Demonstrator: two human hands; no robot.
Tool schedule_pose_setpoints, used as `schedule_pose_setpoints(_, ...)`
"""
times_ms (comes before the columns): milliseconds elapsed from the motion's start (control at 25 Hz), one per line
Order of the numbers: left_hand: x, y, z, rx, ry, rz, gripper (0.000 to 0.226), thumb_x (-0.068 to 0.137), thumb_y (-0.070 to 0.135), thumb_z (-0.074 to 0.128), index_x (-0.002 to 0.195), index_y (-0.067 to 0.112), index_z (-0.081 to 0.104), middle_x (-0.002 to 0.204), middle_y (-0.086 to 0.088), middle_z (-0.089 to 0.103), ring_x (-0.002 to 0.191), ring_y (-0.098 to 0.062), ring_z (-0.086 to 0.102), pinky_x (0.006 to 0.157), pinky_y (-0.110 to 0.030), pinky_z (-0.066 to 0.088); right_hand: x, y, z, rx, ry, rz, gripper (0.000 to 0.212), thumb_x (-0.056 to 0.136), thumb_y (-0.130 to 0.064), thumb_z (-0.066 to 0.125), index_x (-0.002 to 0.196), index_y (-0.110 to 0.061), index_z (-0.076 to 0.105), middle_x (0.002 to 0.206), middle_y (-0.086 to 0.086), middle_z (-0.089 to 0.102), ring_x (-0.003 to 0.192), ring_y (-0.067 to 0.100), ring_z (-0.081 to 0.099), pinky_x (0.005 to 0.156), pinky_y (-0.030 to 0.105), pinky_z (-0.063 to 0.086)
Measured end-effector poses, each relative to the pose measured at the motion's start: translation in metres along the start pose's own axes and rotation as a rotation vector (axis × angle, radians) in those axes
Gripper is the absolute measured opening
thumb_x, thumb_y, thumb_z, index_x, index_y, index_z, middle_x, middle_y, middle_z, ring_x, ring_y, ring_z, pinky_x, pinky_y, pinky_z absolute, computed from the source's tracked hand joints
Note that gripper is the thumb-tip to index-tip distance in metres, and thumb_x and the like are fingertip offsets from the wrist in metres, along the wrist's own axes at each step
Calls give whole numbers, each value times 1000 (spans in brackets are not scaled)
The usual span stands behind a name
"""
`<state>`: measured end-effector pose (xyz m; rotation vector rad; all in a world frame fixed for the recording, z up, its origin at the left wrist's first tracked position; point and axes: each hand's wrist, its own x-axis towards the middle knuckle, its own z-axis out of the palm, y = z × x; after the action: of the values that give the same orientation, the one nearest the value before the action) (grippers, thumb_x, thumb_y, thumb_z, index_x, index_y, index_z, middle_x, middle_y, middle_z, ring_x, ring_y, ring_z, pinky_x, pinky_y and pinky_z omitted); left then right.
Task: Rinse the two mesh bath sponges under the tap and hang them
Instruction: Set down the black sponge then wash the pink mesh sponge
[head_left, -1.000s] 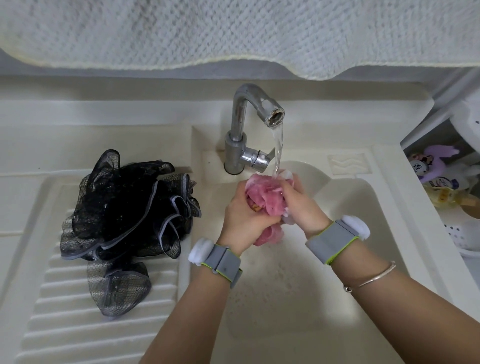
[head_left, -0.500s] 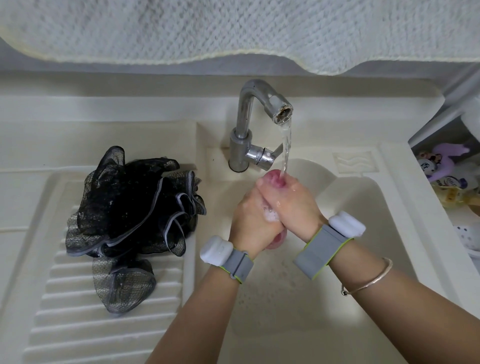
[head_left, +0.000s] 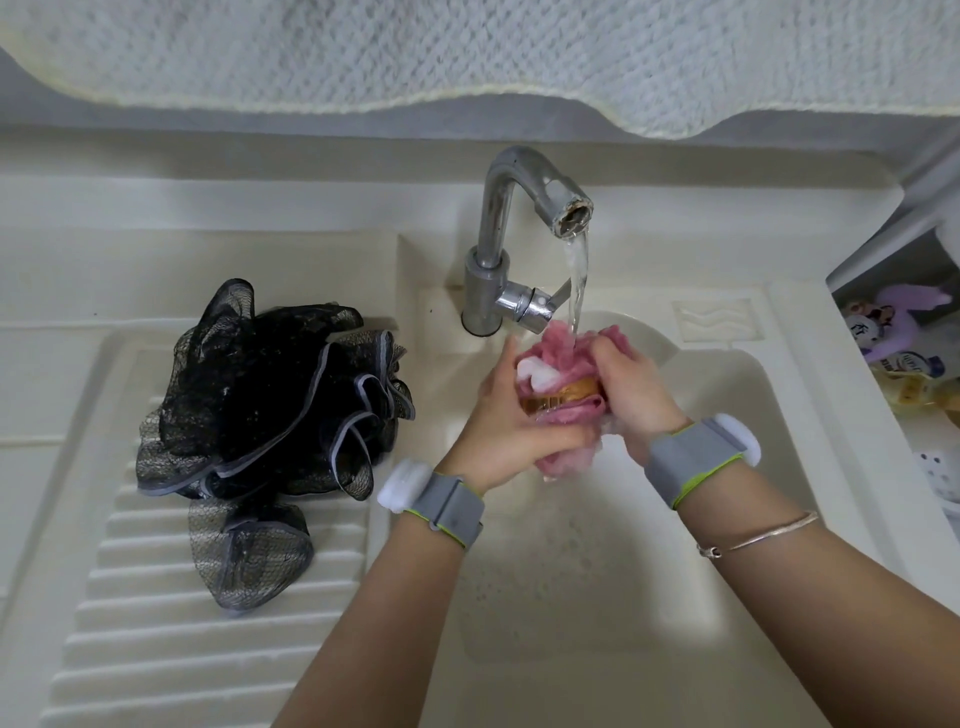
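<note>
Fingers of the left hand (head_left: 501, 415) and the right hand (head_left: 631, 395) are curled tight around the pink mesh sponge (head_left: 566, 353), squeezing it between both palms above the sink basin (head_left: 597, 597). A brown band and a patch of white foam show at the sponge's middle, between the thumbs. The running stream from the tap (head_left: 524, 208) strikes the top of the pink sponge, with the spout at 12 o'clock from the hands. The black mesh sponge (head_left: 270, 410) lies untouched on the ribbed drainboard (head_left: 171, 623), at 9 o'clock from the hands and well apart from them. Each wrist carries a grey strap; the right forearm also bears a thin bangle (head_left: 758, 535). A white textured towel (head_left: 467, 52) hangs at 12 o'clock, above the tap. Small bottles and toys sit on a shelf (head_left: 904, 343) at 3 o'clock.
</note>
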<state>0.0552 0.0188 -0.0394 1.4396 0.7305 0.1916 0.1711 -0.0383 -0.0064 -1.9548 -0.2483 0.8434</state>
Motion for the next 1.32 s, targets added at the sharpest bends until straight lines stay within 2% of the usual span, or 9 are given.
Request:
schedule_pose_setpoints(120,-3,5,1,-134,1,42,79,61,6,81,129,10,42,103,7,65,93,-3,65,77,-16,52,-8,-4,-1,26,-156,128,25,91,-37,50,78,-20,62,85,6,63,77,22,61,64,32,52)
schedule_pose_setpoints(240,-6,8,3,-34,180,14,46,54,19,72,94,30,51,85,9,63,78,-8,63,70,-20,48,-14,-4,-4,-91,-218,-61,17,91,-32,53,104,-23,58,93,2,58,86,15,58,87,34,51)
schedule_pose_setpoints(320,-5,8,3,32,218,2,41,54,26,69,91,32,51,90,6,66,83,-12,65,75,-26,53,-17,-2,-6,18,-314,-205,35,89,-16,57,121,-29,54,96,-1,59,91,7,58,91,22,45)
schedule_pose_setpoints(520,0,12,13,216,224,11,16,81,37,64,86,26,53,77,1,63,65,-13,66,46,-21,48,-22,18,5,-418,-313,-365,67,61,-70,62,118,-37,49,114,2,56,111,15,54,99,33,44)
schedule_pose_setpoints(760,-11,19,11,138,146,-34,21,74,14,64,82,31,55,78,9,62,62,-2,62,40,-13,43,-19,14,14,-260,-252,-320,13,87,-46,59,90,-35,54,81,-13,66,89,12,65,88,31,49)
schedule_pose_setpoints(880,-13,20,11,104,110,-69,43,76,10,62,104,42,56,89,10,61,71,-10,61,36,-13,40,-15,18,20,-239,-205,-278,23,90,-48,46,71,-38,53,67,-11,60,80,17,63,81,35,48)
schedule_pose_setpoints(1040,-11,11,13,240,204,21,58,64,17,69,117,27,49,112,0,55,98,-21,62,68,-25,52,-8,17,17,-246,-153,-318,28,94,-36,44,70,-30,57,64,-9,58,72,18,56,78,38,43)
schedule_pose_setpoints(1160,-8,10,7,93,167,82,85,57,22,79,133,31,42,123,6,45,109,-7,55,93,-18,46,-1,8,3,5,-41,-118,31,93,-40,46,76,-20,61,79,0,67,80,16,63,82,33,48)
schedule_pose_setpoints(1320,-4,5,8,-262,-5,40,77,65,6,84,130,17,45,120,1,65,107,-8,65,96,-27,49,-4,11,-2,237,-206,-7,40,97,-41,43,73,-23,70,75,-10,70,75,1,67,80,22,50)
